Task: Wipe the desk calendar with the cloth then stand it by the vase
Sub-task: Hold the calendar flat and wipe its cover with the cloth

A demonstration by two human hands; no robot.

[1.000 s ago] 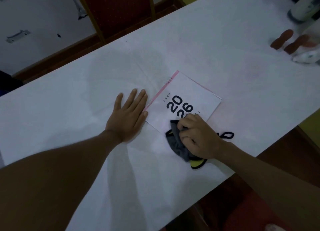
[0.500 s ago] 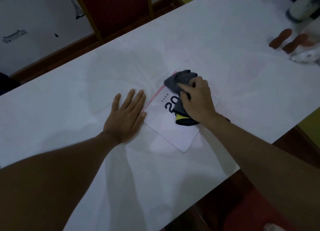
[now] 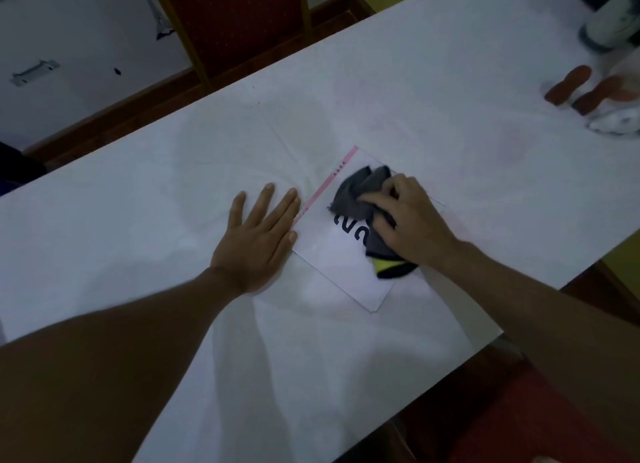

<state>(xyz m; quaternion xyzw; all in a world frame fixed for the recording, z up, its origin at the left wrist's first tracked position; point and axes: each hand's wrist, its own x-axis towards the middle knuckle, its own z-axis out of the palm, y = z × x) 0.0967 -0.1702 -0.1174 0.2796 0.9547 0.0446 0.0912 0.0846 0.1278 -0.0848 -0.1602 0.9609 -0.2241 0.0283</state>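
The white desk calendar [image 3: 341, 272] lies flat on the white table [image 3: 415, 91], a pink strip along its left edge and dark numerals partly covered. My right hand [image 3: 412, 220] is closed on a bunched grey cloth [image 3: 356, 195] with a yellow and black end, pressing it on the calendar's middle. My left hand [image 3: 259, 237] lies flat with fingers spread on the table, its fingertips touching the calendar's pink edge. The vase [image 3: 613, 22] stands at the far right corner, cut off by the frame.
Two brown oblong objects [image 3: 568, 84] and a white crumpled thing [image 3: 616, 119] lie near the vase. A red chair [image 3: 235, 19] stands behind the table's far edge. The table's near edge runs diagonally at lower right.
My right hand swept the cloth from the calendar's near corner up to its far part, then came back slightly toward the middle. My left hand stayed put.
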